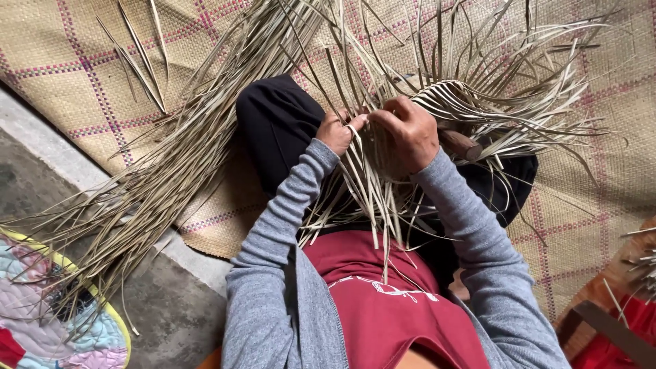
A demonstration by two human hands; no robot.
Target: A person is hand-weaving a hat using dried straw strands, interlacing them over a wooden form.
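Pale dried reed strips [383,184] fill the space between both hands, which work close together over the person's lap, almost touching. Left hand [337,131] is clenched around a few of the strips, its fingers curled tight and pinching them just beside the other hand. Right hand [410,133] grasps the same bunch from above, knuckles up, fingers folded over the strips. Just beyond the right hand the strips curve in neat parallel rows where a woven piece [465,102] is taking shape, and a brown wooden handle [461,145] pokes out beside that wrist; what it belongs to is hidden. Loose ends fan outward from the hands in every direction, hanging down toward the red shirt [389,307] and spreading away over the woven floor mat [55,55] with its pink grid lines. A long sheaf of unused strips [164,171] lies well off to the left of the left hand, reaching toward a patchwork quilt [41,321] on the concrete floor [171,314]
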